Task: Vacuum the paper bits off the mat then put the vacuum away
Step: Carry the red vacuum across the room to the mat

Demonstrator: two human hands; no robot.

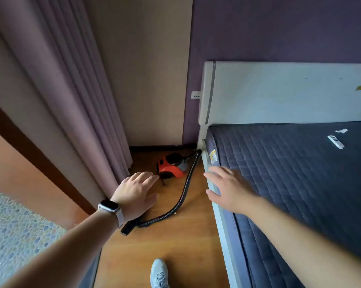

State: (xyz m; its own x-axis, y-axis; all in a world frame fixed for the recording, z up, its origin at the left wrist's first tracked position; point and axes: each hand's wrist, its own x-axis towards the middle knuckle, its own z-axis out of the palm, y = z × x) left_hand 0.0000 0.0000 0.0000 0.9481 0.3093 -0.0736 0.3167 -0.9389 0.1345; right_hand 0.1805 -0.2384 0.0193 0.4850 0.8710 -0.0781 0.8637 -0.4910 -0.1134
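Observation:
A small red and grey vacuum (172, 166) sits on the wooden floor in the corner between the curtain and the bed. Its black ribbed hose (184, 190) curves along the floor to a black nozzle (129, 226) under my left wrist. My left hand (134, 193), with a watch on the wrist, is stretched out above the floor with fingers straight, holding nothing. My right hand (227, 189) hovers open over the bed's edge, empty too. The dark quilted mat (300, 183) covers the bed; a white paper bit (341, 130) lies at its far side.
A white remote (335, 141) lies on the mat near the paper bit. The white headboard (279, 94) stands behind, with a wall socket (196, 94) beside it. Pink curtains (71, 100) hang at the left. My shoe (158, 273) stands on the floor below.

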